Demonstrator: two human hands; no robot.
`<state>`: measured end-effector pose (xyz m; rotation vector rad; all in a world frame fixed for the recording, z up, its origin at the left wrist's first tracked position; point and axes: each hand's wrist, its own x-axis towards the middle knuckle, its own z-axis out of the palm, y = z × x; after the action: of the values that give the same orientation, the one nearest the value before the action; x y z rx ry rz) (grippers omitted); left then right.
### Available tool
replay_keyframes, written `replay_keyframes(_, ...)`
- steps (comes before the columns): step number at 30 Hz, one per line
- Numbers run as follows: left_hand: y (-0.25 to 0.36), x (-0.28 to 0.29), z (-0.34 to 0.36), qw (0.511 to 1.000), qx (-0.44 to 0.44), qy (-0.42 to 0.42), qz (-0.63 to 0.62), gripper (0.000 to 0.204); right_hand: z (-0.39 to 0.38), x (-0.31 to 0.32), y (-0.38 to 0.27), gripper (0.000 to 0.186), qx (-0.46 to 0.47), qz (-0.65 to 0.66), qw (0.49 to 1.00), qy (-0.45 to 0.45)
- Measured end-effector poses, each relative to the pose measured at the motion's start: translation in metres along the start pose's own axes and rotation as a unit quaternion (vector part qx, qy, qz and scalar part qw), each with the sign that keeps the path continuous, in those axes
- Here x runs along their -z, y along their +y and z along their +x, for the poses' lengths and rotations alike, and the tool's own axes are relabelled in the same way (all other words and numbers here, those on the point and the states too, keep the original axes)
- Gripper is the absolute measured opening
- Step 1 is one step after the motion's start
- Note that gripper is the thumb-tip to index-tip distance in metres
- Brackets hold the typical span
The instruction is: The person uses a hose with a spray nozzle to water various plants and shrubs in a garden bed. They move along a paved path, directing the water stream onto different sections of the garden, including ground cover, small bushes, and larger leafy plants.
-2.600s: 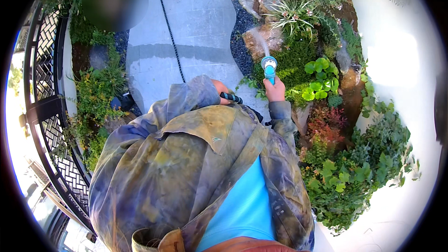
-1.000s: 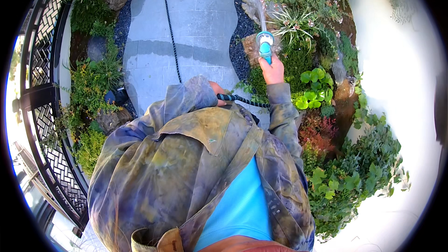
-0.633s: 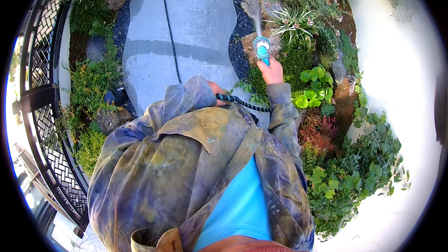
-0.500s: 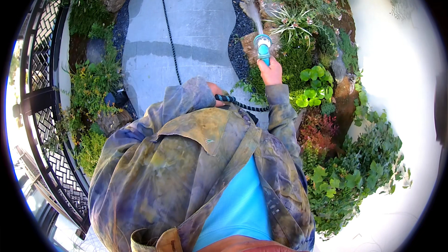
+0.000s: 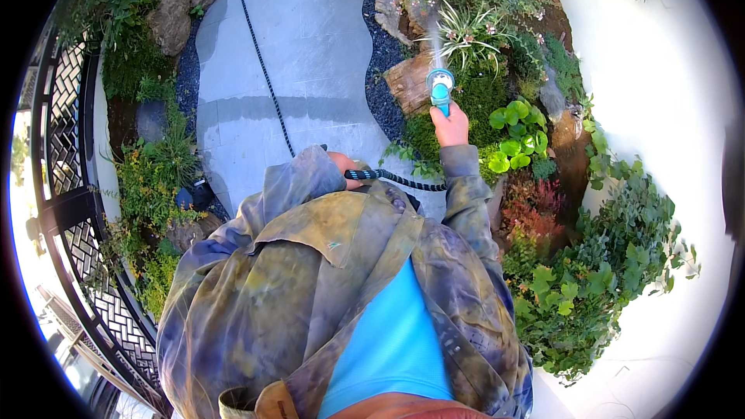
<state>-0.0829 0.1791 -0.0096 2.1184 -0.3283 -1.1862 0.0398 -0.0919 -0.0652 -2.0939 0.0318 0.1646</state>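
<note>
My right hand (image 5: pixel 450 126) is wrapped round the handle of a light-blue hose spray nozzle (image 5: pixel 441 91), held out over the planted bed on the right. Water sprays (image 5: pixel 436 50) from its head, away from me, toward a spiky variegated plant (image 5: pixel 468 35) and the stones beside it. In front of my waist, my left hand (image 5: pixel 344 164) is closed on a black braided hose (image 5: pixel 405 181); the sleeve hides part of that hand. From there the hose bows across to my right sleeve, and another stretch of hose (image 5: pixel 264 70) runs far up the path.
A grey paved path (image 5: pixel 310 54) curves ahead between strips of dark gravel (image 5: pixel 380 85). Rocks (image 5: pixel 169 19) and shrubs (image 5: pixel 167 159) edge the left side, beside a black lattice railing (image 5: pixel 68 147). Round-leaved plants (image 5: pixel 518 136), a vine (image 5: pixel 597 279) and a white wall (image 5: pixel 652 93) stand right.
The water stream has swung from the rock at the path edge rightward toward the spiky plant. My left hand still holds the hose. The whole view has shifted slightly.
</note>
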Motion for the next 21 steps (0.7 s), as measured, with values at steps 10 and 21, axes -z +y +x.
replay_keyframes(10, -0.013, -0.012, 0.01, 0.999, -0.026, 0.031, -0.023, 0.029, -0.015, 0.004, -0.027, 0.028, 0.043, -0.12, 0.992, 0.005)
replay_keyframes(21, 0.004, -0.039, 0.01, 0.993, -0.056, 0.075, -0.068, 0.027, -0.015, 0.025, -0.007, 0.029, 0.084, -0.203, 0.966, -0.133)
